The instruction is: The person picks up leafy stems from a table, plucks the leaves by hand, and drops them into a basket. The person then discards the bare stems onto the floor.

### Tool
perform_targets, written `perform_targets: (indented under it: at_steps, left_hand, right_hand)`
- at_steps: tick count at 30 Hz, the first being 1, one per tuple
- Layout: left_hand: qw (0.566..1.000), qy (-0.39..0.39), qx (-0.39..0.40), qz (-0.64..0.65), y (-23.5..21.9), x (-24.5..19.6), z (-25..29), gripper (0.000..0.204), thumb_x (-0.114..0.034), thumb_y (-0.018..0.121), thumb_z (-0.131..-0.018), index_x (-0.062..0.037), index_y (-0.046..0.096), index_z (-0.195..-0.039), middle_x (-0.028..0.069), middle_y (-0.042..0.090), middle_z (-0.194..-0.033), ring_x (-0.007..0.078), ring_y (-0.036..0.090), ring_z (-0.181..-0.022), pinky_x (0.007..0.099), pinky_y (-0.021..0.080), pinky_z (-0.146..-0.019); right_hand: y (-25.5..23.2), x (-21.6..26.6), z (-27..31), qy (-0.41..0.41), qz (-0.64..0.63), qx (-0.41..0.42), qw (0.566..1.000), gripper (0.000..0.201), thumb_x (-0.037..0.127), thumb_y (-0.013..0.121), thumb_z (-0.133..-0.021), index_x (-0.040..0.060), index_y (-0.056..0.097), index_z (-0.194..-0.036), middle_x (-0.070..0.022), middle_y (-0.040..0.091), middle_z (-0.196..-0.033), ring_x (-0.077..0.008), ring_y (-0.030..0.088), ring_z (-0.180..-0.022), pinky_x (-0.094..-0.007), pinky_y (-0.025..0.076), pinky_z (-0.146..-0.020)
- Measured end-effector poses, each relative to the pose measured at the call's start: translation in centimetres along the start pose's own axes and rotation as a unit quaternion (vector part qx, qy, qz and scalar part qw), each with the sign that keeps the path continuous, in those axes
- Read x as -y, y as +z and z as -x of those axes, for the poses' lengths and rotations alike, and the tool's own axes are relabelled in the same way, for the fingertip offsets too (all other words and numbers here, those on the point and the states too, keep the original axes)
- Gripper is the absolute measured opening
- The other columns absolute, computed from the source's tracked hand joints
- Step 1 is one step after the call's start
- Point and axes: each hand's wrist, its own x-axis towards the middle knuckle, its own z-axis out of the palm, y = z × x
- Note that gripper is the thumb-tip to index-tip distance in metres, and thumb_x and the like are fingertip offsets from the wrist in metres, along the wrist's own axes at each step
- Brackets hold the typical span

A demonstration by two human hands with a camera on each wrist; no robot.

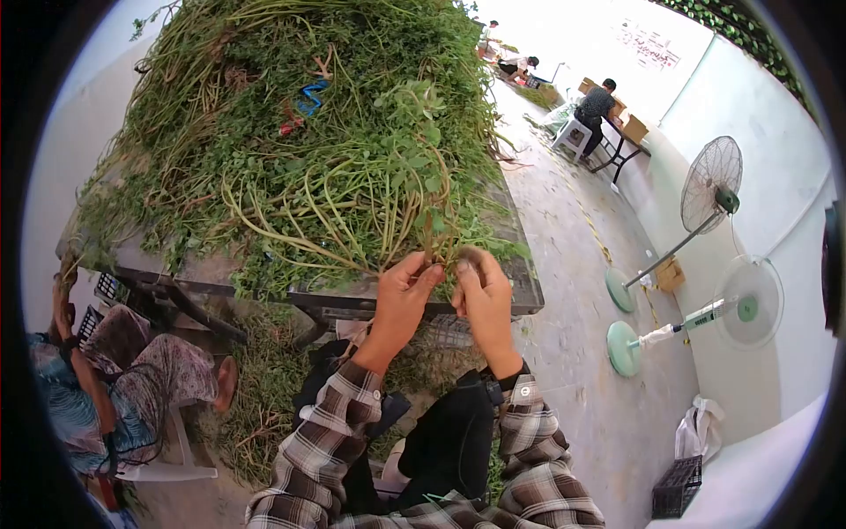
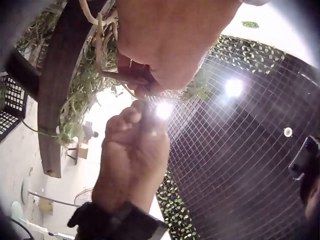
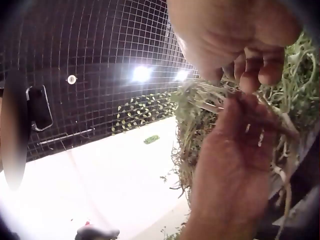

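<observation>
A leafy green plant sprig [image 1: 430, 189] rises from between the two hands at the table's front edge. My left hand [image 1: 404, 300] grips its stems, and in the right wrist view the stems [image 3: 212, 106] run between that hand's thumb and fingers. Close beside it, my right hand [image 1: 485, 304] has curled fingers and pinches the sprig, its fingertips almost meeting those of the left. Seen from the left wrist, a bent brown stem [image 2: 102, 52] passes under the left hand. Behind the hands, a big heap of green stems [image 1: 291, 159] covers the table.
Blue ties [image 1: 310, 97] lie in the heap on the dark table [image 1: 520, 295]. A seated person [image 1: 132, 379] is at left, near cut greens [image 1: 256, 406] on the floor. Two standing fans [image 1: 712, 185] and a black crate [image 1: 677, 488] stand right; another person [image 1: 596, 115] sits farther back.
</observation>
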Motion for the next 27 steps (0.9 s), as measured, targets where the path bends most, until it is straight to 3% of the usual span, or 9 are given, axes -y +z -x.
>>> perform_targets:
  at_steps: [3, 5, 10, 13, 16, 20, 22, 27]
  left_hand:
    - [1.000, -0.021, 0.014, 0.013, 0.0, -0.1, 0.1, 0.016, -0.012, 0.055, -0.089, -0.0011, 0.060, -0.099, -0.0023, 0.058, -0.080, 0.0037, 0.049, -0.072, 0.0206, 0.039, -0.061]
    - [0.998, -0.049, 0.028, 0.025, -0.3, 0.1, 0.1, 0.017, -0.015, 0.055, -0.089, -0.0018, 0.059, -0.100, -0.0020, 0.058, -0.083, 0.0045, 0.052, -0.076, 0.0208, 0.042, -0.065]
    - [0.993, -0.069, 0.030, -0.096, -0.6, -0.7, 0.2, 0.013, -0.013, 0.054, -0.089, -0.0032, 0.060, -0.095, -0.0032, 0.056, -0.080, 0.0031, 0.049, -0.073, 0.0193, 0.039, -0.062]
    - [0.996, -0.002, 0.026, -0.080, -0.5, 0.0, 0.1, 0.012, -0.014, 0.054, -0.089, -0.0038, 0.060, -0.093, -0.0039, 0.055, -0.078, 0.0022, 0.046, -0.071, 0.0191, 0.037, -0.059]
    - [0.998, 0.010, 0.016, -0.058, -0.2, 0.2, 0.2, 0.013, -0.013, 0.055, -0.088, -0.0009, 0.059, -0.093, -0.0018, 0.051, -0.072, 0.0054, 0.044, -0.066, 0.0236, 0.036, -0.056]
    - [0.998, -0.033, 0.034, -0.047, -0.5, 0.1, 0.3, 0.012, -0.013, 0.053, -0.090, -0.0038, 0.059, -0.095, -0.0047, 0.053, -0.078, 0.0017, 0.043, -0.067, 0.0197, 0.034, -0.056]
    - [0.996, 0.042, 0.026, -0.080, -0.5, 0.4, 0.2, 0.013, -0.012, 0.053, -0.090, -0.0042, 0.058, -0.099, -0.0041, 0.053, -0.081, 0.0023, 0.043, -0.068, 0.0201, 0.035, -0.057]
    - [0.999, 0.008, 0.039, -0.036, -0.1, 0.2, 0.2, 0.014, -0.011, 0.052, -0.090, -0.0037, 0.057, -0.101, -0.0036, 0.053, -0.083, 0.0037, 0.045, -0.070, 0.0205, 0.036, -0.061]
  right_hand:
    - [0.5, 1.4, -0.8, -0.043, -0.076, -0.033, 0.996, 0.028, 0.011, 0.054, -0.085, -0.0019, 0.050, -0.110, -0.0030, 0.053, -0.066, -0.0057, 0.045, -0.048, -0.0204, 0.035, -0.043]
    - [0.3, 1.7, -1.5, -0.035, -0.039, 0.018, 0.998, 0.025, 0.010, 0.055, -0.084, -0.0013, 0.050, -0.106, -0.0026, 0.053, -0.064, -0.0057, 0.045, -0.048, -0.0203, 0.034, -0.042]
    - [0.5, 1.6, -2.4, -0.024, -0.088, 0.030, 0.995, 0.020, 0.008, 0.054, -0.085, -0.0018, 0.049, -0.101, -0.0019, 0.051, -0.062, -0.0064, 0.044, -0.047, -0.0212, 0.035, -0.042]
    - [0.6, 1.3, -2.3, -0.036, -0.131, 0.032, 0.990, 0.020, 0.007, 0.053, -0.085, -0.0030, 0.048, -0.101, -0.0016, 0.050, -0.061, -0.0070, 0.044, -0.047, -0.0215, 0.036, -0.043]
    - [0.6, 1.4, -2.2, -0.033, -0.140, 0.033, 0.989, 0.022, 0.008, 0.052, -0.086, -0.0044, 0.048, -0.104, -0.0017, 0.050, -0.061, -0.0074, 0.045, -0.049, -0.0216, 0.037, -0.045]
    - [0.6, 1.1, -2.1, -0.032, -0.118, 0.040, 0.992, 0.024, 0.009, 0.050, -0.087, -0.0053, 0.049, -0.106, -0.0028, 0.051, -0.061, -0.0081, 0.048, -0.051, -0.0220, 0.039, -0.048]
    - [0.6, 0.8, -2.1, -0.036, -0.122, 0.039, 0.991, 0.023, 0.010, 0.049, -0.088, -0.0051, 0.050, -0.105, -0.0031, 0.052, -0.061, -0.0085, 0.049, -0.052, -0.0222, 0.040, -0.049]
    - [0.7, 0.8, -1.9, -0.032, -0.140, 0.036, 0.989, 0.021, 0.011, 0.048, -0.089, -0.0038, 0.051, -0.103, -0.0035, 0.053, -0.061, -0.0094, 0.050, -0.052, -0.0224, 0.041, -0.049]
